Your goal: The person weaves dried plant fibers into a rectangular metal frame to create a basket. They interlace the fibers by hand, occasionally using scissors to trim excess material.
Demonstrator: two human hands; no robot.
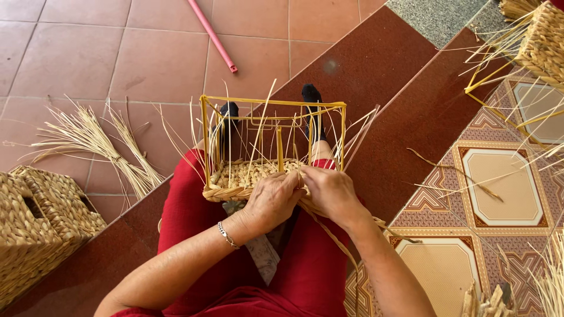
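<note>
A yellow wire basket frame point(271, 104) rests on my lap, its lower part woven with pale straw braid point(247, 174). Thin straw strands stick up along its sides. My left hand point(271, 201) and my right hand point(332, 192) meet at the frame's near edge, both closed around the straw braid at the rim. A twisted straw strand point(338, 240) trails down from my right hand across my red trousers. A bracelet sits on my left wrist.
Two finished woven baskets point(41, 217) stand at the left. A bundle of loose straw point(100, 141) lies on the tiled floor beside them. Another half-woven frame basket point(537, 41) sits top right. A pink stick point(212, 35) lies ahead. Straw scraps lie at lower right.
</note>
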